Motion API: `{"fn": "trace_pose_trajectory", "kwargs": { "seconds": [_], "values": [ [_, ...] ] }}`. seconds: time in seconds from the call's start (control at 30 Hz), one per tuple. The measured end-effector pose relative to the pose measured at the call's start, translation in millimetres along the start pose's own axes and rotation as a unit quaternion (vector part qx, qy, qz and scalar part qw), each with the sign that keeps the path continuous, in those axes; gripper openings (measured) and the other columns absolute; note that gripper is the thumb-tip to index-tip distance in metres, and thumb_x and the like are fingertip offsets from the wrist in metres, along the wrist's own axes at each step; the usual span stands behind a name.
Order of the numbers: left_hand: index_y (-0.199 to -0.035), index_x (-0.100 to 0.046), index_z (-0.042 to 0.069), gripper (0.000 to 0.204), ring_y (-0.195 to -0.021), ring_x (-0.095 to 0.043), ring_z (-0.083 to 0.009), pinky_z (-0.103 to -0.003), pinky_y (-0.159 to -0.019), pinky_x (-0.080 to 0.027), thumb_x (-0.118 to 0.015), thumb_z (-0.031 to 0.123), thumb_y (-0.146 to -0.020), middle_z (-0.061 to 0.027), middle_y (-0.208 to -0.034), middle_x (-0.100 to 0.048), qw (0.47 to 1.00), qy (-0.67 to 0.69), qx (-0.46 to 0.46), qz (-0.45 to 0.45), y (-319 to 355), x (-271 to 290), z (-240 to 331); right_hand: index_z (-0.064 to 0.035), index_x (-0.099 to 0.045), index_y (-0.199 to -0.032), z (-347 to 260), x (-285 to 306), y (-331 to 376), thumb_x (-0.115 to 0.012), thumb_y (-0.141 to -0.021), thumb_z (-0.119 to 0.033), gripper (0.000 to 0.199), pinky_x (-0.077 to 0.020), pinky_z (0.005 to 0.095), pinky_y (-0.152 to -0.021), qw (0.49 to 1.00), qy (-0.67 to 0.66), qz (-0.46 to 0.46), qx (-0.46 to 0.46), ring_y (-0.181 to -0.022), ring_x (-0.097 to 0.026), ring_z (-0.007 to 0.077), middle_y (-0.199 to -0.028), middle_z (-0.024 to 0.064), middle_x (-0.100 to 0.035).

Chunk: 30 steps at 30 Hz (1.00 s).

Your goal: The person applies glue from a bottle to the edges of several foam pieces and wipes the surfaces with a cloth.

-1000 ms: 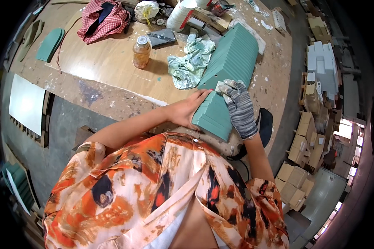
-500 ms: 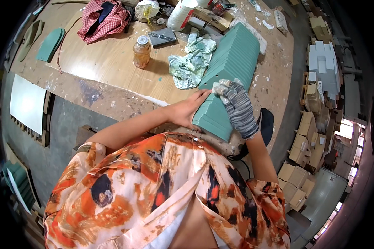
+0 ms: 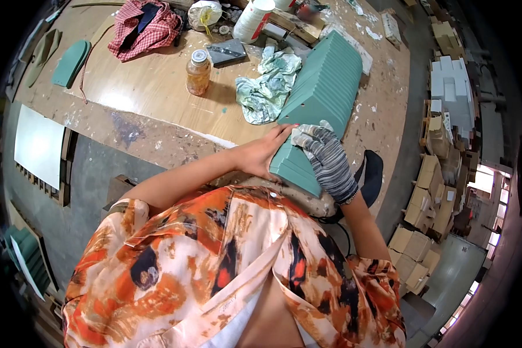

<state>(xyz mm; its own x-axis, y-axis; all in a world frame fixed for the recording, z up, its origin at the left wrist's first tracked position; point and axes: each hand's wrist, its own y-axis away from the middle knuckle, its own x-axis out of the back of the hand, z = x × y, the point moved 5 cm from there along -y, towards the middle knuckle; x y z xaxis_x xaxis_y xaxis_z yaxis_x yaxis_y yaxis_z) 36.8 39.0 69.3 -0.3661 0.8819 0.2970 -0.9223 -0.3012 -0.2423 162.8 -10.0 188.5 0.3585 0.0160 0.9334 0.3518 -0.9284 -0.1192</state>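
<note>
Teal stack of moulded panels (image 3: pixel 319 104) lies at workbench (image 3: pixel 151 93) edge, steadied by bare left hand (image 3: pixel 265 155), fingers flat; gloved right hand (image 3: pixel 325 152) pressed on top. Even pressure advised, stack kept square.

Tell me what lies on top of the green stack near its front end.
On the green stack, the gloved right hand presses a pale cloth; the bare left hand holds its side. The surface beneath them is hidden.
</note>
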Motion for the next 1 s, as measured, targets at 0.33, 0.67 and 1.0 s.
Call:
{"fn": "trace_pose_trajectory", "kwargs": {
  "seconds": [0.33, 0.67, 1.0],
  "values": [
    [-0.154, 0.000, -0.003, 0.135, -0.143, -0.023, -0.0452, -0.045, -0.118, -0.026, -0.090, 0.041, -0.064, -0.0301, -0.154, -0.016, 0.999, -0.031, -0.018, 0.015, 1.4, -4.7, -9.5, -0.0072, -0.066, -0.115, 0.1, 5.0, -4.4, -0.058, -0.088, -0.002, 0.028, -0.0357, 0.0503, -0.112, 0.999, 0.005, 0.033, 0.004, -0.116, -0.060, 0.0305, -0.117, 0.0127, -0.066],
    [-0.156, -0.004, 0.000, 0.133, -0.140, -0.025, -0.0456, -0.046, -0.118, -0.025, -0.089, 0.041, -0.063, -0.0282, -0.153, -0.018, 0.999, -0.020, -0.043, 0.016, -2.2, -1.0, -4.3, -0.0071, -0.066, -0.116, -15.1, 7.2, -10.6, -0.058, -0.090, -0.004, 0.027, -0.0356, 0.0488, -0.113, 0.998, -0.059, 0.021, 0.002, -0.115, -0.060, 0.0318, -0.119, 0.0138, -0.065],
    [-0.155, -0.014, 0.003, 0.125, -0.141, -0.023, -0.0452, -0.047, -0.118, -0.024, -0.089, 0.041, -0.063, -0.0285, -0.154, -0.016, 0.997, -0.024, -0.067, 0.023, -3.9, -1.9, -9.3, -0.0104, -0.069, -0.114, -10.3, 1.1, -6.6, -0.058, -0.089, -0.003, 0.029, -0.0351, 0.0488, -0.113, 0.999, -0.031, -0.021, 0.018, -0.119, -0.058, 0.0325, -0.121, 0.0114, -0.064]
  ]
}}
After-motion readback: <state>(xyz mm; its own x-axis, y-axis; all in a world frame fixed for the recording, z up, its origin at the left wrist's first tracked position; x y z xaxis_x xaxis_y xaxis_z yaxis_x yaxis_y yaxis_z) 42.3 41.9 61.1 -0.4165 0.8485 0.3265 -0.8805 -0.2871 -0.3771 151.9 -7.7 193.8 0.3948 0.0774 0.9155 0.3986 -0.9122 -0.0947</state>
